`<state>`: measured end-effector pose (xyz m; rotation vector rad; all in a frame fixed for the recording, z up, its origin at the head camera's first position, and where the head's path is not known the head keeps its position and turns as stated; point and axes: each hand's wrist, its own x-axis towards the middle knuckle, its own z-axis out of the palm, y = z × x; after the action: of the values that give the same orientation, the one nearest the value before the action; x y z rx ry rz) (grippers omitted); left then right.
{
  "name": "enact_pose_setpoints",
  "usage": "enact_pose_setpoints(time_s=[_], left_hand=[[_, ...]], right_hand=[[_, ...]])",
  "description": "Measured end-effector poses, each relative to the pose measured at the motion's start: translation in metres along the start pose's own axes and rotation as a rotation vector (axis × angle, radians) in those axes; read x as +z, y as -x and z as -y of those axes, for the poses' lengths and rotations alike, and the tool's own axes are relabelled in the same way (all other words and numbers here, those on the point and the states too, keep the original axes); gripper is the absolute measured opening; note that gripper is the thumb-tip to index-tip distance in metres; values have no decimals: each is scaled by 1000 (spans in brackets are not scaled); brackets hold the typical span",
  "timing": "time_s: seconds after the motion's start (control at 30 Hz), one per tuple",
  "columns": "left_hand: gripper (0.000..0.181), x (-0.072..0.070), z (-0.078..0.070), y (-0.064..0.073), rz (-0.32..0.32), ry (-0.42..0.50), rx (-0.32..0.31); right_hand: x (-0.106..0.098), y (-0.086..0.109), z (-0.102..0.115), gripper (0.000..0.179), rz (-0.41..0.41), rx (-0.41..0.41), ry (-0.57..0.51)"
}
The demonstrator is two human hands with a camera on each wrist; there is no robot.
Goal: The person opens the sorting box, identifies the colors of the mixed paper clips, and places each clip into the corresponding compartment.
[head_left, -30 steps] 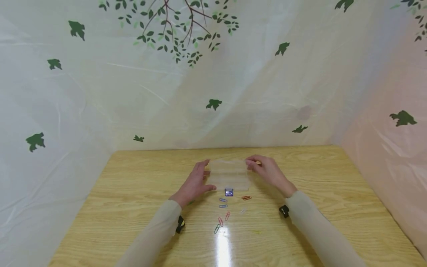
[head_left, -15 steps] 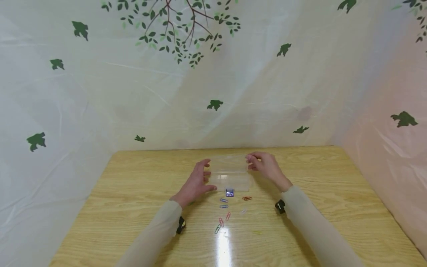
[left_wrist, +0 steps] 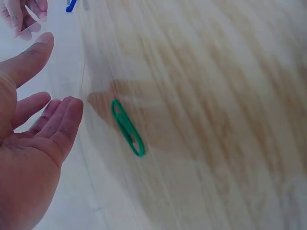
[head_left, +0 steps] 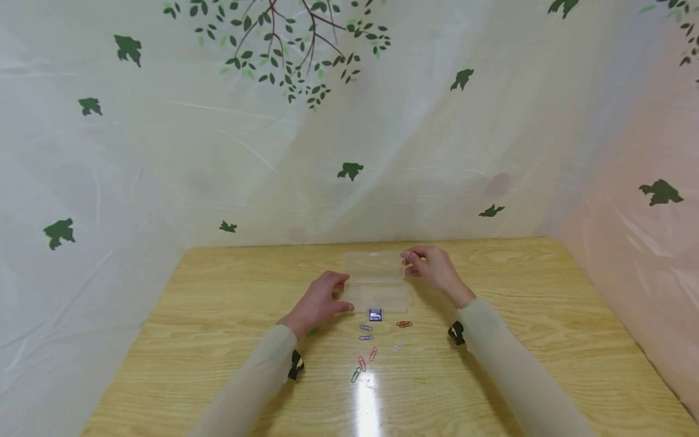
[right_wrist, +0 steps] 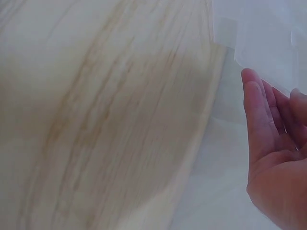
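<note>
A clear plastic box [head_left: 382, 297] stands on the table with its hinged lid [head_left: 371, 266] raised towards the back. My left hand [head_left: 321, 301] holds the base at its left end, thumb at the near corner and index fingertip by the hinge line. On the other side, my right hand [head_left: 437, 272] pinches the lid's right corner between thumb and fingers; the lid edge also shows at those fingertips in the right wrist view. A small blue piece [head_left: 375, 315] sits at the box's near edge. A green paper clip [left_wrist: 128, 128] lies beside my left hand.
In front of the box lie blue paper clips [head_left: 366, 337], red ones [head_left: 373, 354], an orange-red pair [head_left: 404, 324], a white one [head_left: 398, 346], a yellow one [head_left: 420, 380] and another green one [head_left: 355, 374]. A printed curtain [head_left: 349, 206] hangs behind the wooden table [head_left: 218, 364].
The lid has swung up and back, with my right hand moving slightly away from me along with it. My left fingers have come down and inward to the hinge line.
</note>
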<state>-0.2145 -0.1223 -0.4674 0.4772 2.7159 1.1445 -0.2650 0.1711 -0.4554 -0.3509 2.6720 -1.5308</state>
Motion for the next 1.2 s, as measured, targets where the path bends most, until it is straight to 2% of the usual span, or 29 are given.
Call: enact_pose_setpoints(time_s=[0.17,0.43,0.6,0.97,1.2], left_hand=[[68,-2,-1,0,31,-28,15],[68,-4,-1,-3,74,-8,-32],[67,-3,0,-5,77,17,-30],[67,-3,1,-4,87,60,-46],[67,-6,-1,-2,95,65,-84]], right_hand=[[2,-2,-2,35,-10,2,15],[5,-5,-5,30,-26,-9,63],[5,-6,-6,29,-32,4,95],[8,-10,-15,25,18,40,171],[8,-8,-14,24,56,2,209]])
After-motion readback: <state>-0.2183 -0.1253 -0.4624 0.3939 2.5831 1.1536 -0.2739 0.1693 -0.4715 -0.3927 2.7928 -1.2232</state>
